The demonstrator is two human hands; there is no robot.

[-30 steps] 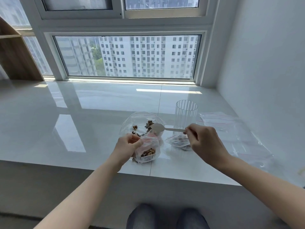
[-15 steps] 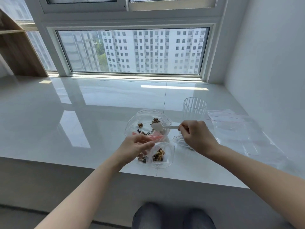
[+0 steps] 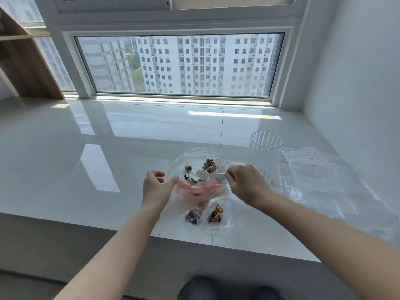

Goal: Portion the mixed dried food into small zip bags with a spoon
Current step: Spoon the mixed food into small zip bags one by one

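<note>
While the right hand (image 3: 244, 185) pinches the end of the white spoon (image 3: 207, 175) between thumb and curled fingers, the spoon's long axis runs nearly level from right to left, handle at the hand and bowl pointing toward the left hand (image 3: 156, 187). The bowl sits inside the mouth of the large clear bag (image 3: 194, 156), among the scattered pieces of mixed dried food (image 3: 209, 166) that lie mostly on the far side of it. The left hand is loosely spread beside the bag's near-left edge, its thumb touching the pinkish zip band (image 3: 198, 187); I cannot tell whether it truly grips the plastic or only steadies it. A small zip bag (image 3: 219, 215) with some food already in it lies on the white ledge (image 3: 108, 169), nearer the person than the large bag and just below the right wrist (so a loaded spoon would have to travel back toward the body, not sideways). The right hand is the nearer one to that small bag. A ribbed clear cup (image 3: 265, 152) and spare flat bags (image 3: 324, 180) lie off to the right.
</note>
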